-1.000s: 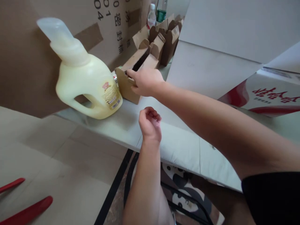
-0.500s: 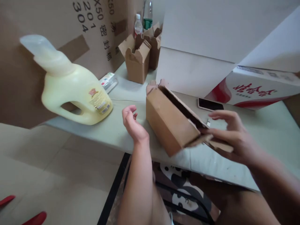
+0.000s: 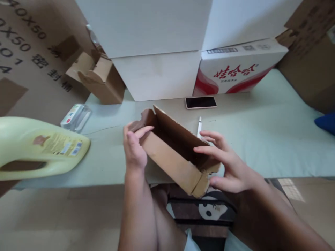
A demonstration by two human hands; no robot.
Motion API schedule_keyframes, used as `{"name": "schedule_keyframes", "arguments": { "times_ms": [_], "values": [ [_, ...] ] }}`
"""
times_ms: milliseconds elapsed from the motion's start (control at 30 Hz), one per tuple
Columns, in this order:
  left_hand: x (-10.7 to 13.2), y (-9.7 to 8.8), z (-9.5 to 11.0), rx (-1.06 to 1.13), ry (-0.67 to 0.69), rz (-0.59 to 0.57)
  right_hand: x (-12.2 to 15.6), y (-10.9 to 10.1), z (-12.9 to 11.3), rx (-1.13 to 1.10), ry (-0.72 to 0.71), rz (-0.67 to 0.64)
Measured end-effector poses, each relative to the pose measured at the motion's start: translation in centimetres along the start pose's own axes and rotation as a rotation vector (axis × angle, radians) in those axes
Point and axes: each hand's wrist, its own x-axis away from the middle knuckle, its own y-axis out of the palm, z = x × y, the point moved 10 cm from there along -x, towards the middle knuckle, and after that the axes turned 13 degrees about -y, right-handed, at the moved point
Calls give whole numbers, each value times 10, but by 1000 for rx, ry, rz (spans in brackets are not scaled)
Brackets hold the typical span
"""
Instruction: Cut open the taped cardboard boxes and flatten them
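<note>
A small open brown cardboard box (image 3: 171, 158) lies tilted over the near edge of the pale green table (image 3: 261, 139), its opening facing up. My left hand (image 3: 134, 148) grips its far-left end, fingers over the flap. My right hand (image 3: 227, 164) holds the near-right end, thumb under a corner flap, fingers spread above the rim. The box's inside looks dark with nothing showing in it.
A pale yellow detergent jug (image 3: 39, 150) lies at the left. Behind it are a small plastic packet (image 3: 75, 116) and more brown boxes (image 3: 101, 78). A phone (image 3: 201, 102) and a white pen (image 3: 199, 126) lie before a white carton (image 3: 159, 52) and a red-printed carton (image 3: 239, 71).
My right hand pulled the brown box from the back row to the table's near edge. My left hand opened and took hold of its other end. The view swung right.
</note>
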Motion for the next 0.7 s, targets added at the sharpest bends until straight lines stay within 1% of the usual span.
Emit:
{"name": "schedule_keyframes", "arguments": {
  "times_ms": [67, 133, 200, 233, 267, 300, 333, 367, 400, 433, 467, 500, 567, 600, 633, 667, 700],
  "values": [
    [1, -1, 5, 58, 19, 42, 2, -1, 3, -31, 5, 28],
    [6, -4, 17, 207, 93, 63, 5, -4, 8, -44, 17, 67],
    [10, -6, 22, 384, 116, 49, 9, -7, 16, -49, 46, 131],
    [10, -5, 20, 417, 88, 30, 12, -8, 21, -41, 71, 184],
    [9, -3, 19, 400, 71, 12, 15, -11, 27, -29, 105, 254],
    [10, -9, 20, 419, 118, 68, 19, -13, 32, -22, 142, 328],
    [10, -12, 17, 414, 132, 99, 23, -15, 37, -24, 179, 403],
    [7, -9, 11, 362, 116, 81, 27, -16, 41, -35, 207, 469],
    [6, -9, 9, 307, 143, 87, 28, -15, 42, -54, 220, 504],
    [5, -6, 8, 227, 186, 74, 26, -12, 42, -77, 213, 498],
    [6, -3, 9, 132, 237, 71, 22, -8, 39, -102, 186, 455],
    [7, -1, 9, 24, 291, 89, 17, -3, 35, -126, 140, 391],
    [11, 5, 11, -190, 363, 87, 10, 5, 24, -187, 38, 267],
    [11, 9, 10, -279, 372, 68, 9, 7, 22, -224, 10, 234],
    [11, 12, 8, -343, 359, 36, 11, 6, 23, -253, 11, 239],
    [10, 13, 6, -378, 331, 5, 14, 4, 27, -271, 46, 272],
    [7, 12, 3, -384, 289, -10, 19, 2, 36, -274, 109, 319]
  ]
}}
